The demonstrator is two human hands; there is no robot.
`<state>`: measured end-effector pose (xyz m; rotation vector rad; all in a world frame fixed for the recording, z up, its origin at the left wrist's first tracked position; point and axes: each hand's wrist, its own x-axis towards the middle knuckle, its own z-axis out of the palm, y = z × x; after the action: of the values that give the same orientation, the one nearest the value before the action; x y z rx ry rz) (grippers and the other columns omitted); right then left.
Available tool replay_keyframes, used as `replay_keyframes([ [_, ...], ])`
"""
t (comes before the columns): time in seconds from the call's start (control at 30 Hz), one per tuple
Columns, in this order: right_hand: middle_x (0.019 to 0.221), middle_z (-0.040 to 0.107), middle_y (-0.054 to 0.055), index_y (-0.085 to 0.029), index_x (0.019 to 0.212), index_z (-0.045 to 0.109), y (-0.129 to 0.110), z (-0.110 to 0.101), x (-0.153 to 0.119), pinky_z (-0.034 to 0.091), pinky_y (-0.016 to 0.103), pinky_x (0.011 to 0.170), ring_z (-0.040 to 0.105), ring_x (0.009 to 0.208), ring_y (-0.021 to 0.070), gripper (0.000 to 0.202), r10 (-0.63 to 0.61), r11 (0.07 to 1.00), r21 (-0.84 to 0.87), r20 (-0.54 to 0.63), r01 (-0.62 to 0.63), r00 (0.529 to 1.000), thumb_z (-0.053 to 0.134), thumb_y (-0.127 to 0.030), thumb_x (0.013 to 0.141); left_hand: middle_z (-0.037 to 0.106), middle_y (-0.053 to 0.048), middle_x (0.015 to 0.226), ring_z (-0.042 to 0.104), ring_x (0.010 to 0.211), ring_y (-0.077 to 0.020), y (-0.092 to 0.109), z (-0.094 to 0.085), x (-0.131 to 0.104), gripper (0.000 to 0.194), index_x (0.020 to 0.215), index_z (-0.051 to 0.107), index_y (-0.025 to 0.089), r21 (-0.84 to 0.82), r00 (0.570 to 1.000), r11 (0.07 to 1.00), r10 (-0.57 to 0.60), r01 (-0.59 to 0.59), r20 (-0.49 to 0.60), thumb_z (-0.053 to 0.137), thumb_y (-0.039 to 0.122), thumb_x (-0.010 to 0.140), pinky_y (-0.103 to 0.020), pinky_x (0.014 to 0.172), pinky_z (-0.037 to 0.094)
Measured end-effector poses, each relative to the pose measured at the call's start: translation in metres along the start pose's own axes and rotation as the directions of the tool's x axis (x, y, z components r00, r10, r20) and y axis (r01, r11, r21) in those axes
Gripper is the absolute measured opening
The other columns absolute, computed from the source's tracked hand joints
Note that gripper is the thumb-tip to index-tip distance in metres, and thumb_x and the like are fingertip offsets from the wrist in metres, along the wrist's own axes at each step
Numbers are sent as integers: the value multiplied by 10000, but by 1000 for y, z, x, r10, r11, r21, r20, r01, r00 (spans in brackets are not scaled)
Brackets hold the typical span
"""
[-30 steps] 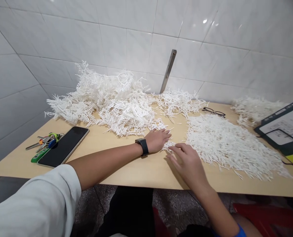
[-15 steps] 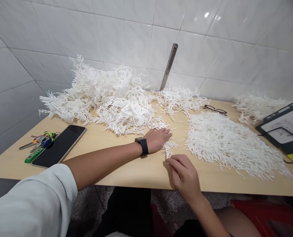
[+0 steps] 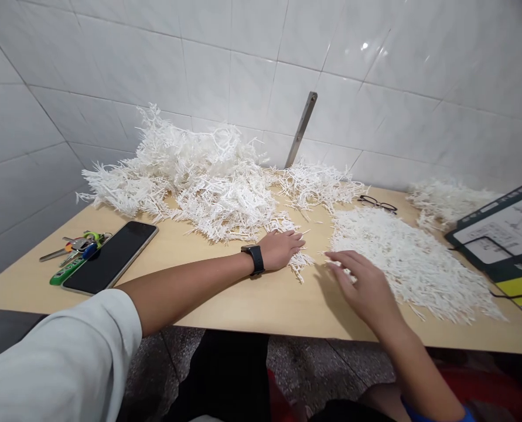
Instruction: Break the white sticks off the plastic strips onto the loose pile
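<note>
Palm down, my left hand [image 3: 280, 249] lies flat on a small heap of thin white plastic-looking strands [image 3: 302, 266]. Its fingers are stretched out, and a dark watch [image 3: 256, 259] is on the wrist. To its right, my right hand [image 3: 370, 290] hovers over the tabletop [image 3: 252, 305], thumb and fingers slightly apart. I see nothing held between them. Beyond that hand spreads a flat pile of short white pieces [image 3: 405, 252]. A tall tangled heap of branching white strands [image 3: 208, 170] rises behind my left hand.
On the left lie a phone [image 3: 111, 258] and a bunch of keys [image 3: 85, 249]. Eyeglasses [image 3: 378, 204] rest near the wall, where a metal bar [image 3: 302, 130] leans. More white strands [image 3: 322, 181] sit at the back. A printed bag or board [image 3: 502, 228] stands at the right.
My right hand has moved right, away from the small heap, and its pinched fingers have loosened. My left hand stays on the heap. The view has shifted slightly.
</note>
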<state>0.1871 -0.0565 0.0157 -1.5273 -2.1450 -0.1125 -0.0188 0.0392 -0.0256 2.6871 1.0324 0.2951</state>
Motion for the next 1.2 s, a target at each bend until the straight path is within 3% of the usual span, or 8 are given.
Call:
replay_keyframes([
  [0.1,922,691,69,-201,1006,691,-34,17,10,478,310,655,631,753,199,224,97,995,16,136,-100,986,558,-355,912,419,-40,1519,351,1402,-212,0,0,-1,425,1325,500,260,13,1000,1000,13,-12,-13,203,336,1030,-484,1078,347],
  [0.2,854,657,64,-201,815,677,-49,31,16,431,301,626,609,772,207,172,107,993,-71,189,-95,976,539,-248,906,413,-35,1524,341,1409,-205,-1,2,-1,430,1325,501,262,22,1000,1000,22,-21,-20,195,339,1033,-474,1082,346],
  [0.43,822,669,54,-209,796,588,-66,32,-27,458,342,752,588,842,212,198,-57,938,338,-75,79,996,462,-107,910,367,-9,1554,301,1433,-196,-1,5,2,434,1377,463,297,1,1000,1000,-24,24,8,203,333,1032,-492,1131,287],
  [0.6,768,671,29,-222,845,603,-100,26,-65,492,317,694,619,780,189,255,-94,845,515,-118,142,989,435,-34,882,343,0,1567,283,1441,-199,-2,2,3,451,1401,448,298,-16,998,999,-40,41,44,195,317,1029,-506,1146,262],
  [0.77,919,744,74,-210,943,695,-34,11,-43,539,361,771,684,853,232,258,105,978,203,-258,-53,960,496,-81,842,351,-7,1562,288,1438,-203,-3,2,2,462,1401,448,279,-26,999,1000,-16,17,28,183,332,1027,-508,1144,259],
  [0.9,1061,740,128,-133,1164,677,27,9,-14,520,446,883,679,986,286,527,78,992,-85,-115,-88,990,401,-20,729,370,-6,1552,300,1433,-201,-4,3,2,445,1384,463,287,-22,1000,1000,-19,19,15,201,324,1026,-482,1138,270],
  [1.03,1147,717,109,-137,1148,683,30,17,-4,482,421,967,650,1070,258,568,76,995,-59,-142,-85,987,382,-15,682,382,-15,1546,313,1427,-202,-4,2,2,446,1374,475,281,-17,1000,1000,-2,3,9,199,327,1028,-471,1127,284],
  [1.2,982,741,116,-132,1004,709,16,25,7,487,400,869,667,928,256,368,177,984,-31,-17,-178,984,397,-97,811,402,-5,1534,330,1424,-198,-5,-1,0,446,1359,504,269,-46,1000,999,5,-5,3,213,322,1025,-458,1126,291],
])
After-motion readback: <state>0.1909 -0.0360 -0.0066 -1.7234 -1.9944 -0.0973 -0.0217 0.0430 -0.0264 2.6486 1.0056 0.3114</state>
